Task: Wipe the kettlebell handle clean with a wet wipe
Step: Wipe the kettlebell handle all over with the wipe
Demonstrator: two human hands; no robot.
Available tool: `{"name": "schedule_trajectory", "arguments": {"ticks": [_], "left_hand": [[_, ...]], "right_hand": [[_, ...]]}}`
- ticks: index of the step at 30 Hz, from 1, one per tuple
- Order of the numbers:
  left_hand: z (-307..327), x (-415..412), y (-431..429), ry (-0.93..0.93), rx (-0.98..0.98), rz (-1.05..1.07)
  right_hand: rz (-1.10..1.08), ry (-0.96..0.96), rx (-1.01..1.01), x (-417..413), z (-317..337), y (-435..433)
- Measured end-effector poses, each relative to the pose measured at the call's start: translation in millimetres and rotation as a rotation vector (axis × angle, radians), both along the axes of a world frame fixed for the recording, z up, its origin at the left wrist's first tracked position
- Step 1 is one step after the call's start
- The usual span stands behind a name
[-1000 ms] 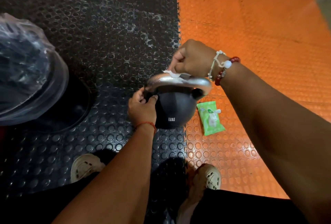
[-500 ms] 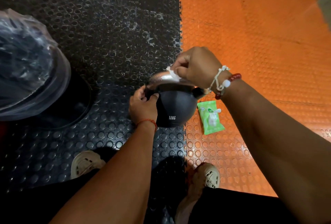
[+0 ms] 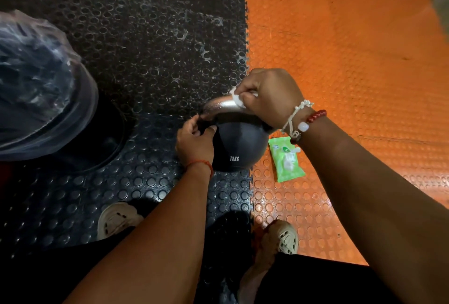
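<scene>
1. The black kettlebell (image 3: 239, 147) stands on the black floor mat (image 3: 145, 60), at its edge where it joins the orange mat (image 3: 340, 60).
2. Its silver handle (image 3: 222, 105) is on top.
3. The right hand (image 3: 269, 96), fist closed, presses a white wet wipe (image 3: 237, 97) on the handle.
4. The left hand (image 3: 195, 141) grips the handle's left base.
5. A green wipe packet (image 3: 286, 159) lies just beside the kettlebell, on the orange mat.

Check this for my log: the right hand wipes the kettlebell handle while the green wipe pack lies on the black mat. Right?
Not quite. In the head view the green wipe pack lies on the orange mat. The right hand does wipe the kettlebell handle.
</scene>
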State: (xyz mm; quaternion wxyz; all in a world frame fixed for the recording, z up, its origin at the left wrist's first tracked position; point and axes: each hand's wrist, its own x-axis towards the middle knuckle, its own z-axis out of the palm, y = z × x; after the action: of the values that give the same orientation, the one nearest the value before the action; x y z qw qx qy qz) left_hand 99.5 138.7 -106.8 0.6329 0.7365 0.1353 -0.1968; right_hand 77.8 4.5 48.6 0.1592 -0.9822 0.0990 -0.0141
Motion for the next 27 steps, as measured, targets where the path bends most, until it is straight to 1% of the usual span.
{"name": "schedule_trajectory", "arguments": {"ticks": [4, 9, 14, 18, 20, 22, 25, 27], "left_hand": [[0, 1, 0, 0.001, 0.006, -0.002], [1, 1, 1, 0.002, 0.000, -0.010], [0, 1, 0, 0.014, -0.007, -0.003], [-2, 2, 0, 0.004, -0.008, -0.005], [-3, 2, 0, 0.005, -0.014, 0.001], [-5, 2, 0, 0.002, -0.013, 0.001], [-5, 3, 0, 0.003, -0.009, 0.001], [-4, 2, 0, 0.004, -0.017, 0.005]], "right_hand": [[0.094, -0.085, -0.108, -11, -7, 12], [0.035, -0.151, -0.079, -13, -13, 7], [0.096, -0.287, -0.180, -33, -26, 11], [0.025, -0.317, -0.111, -27, -31, 14], [0.075, -0.308, -0.172, -31, -38, 18], [0.119, -0.369, -0.240, -37, -41, 14], [0.114, -0.495, -0.264, -35, -41, 14], [0.136, -0.499, -0.271, -35, -45, 19]]}}
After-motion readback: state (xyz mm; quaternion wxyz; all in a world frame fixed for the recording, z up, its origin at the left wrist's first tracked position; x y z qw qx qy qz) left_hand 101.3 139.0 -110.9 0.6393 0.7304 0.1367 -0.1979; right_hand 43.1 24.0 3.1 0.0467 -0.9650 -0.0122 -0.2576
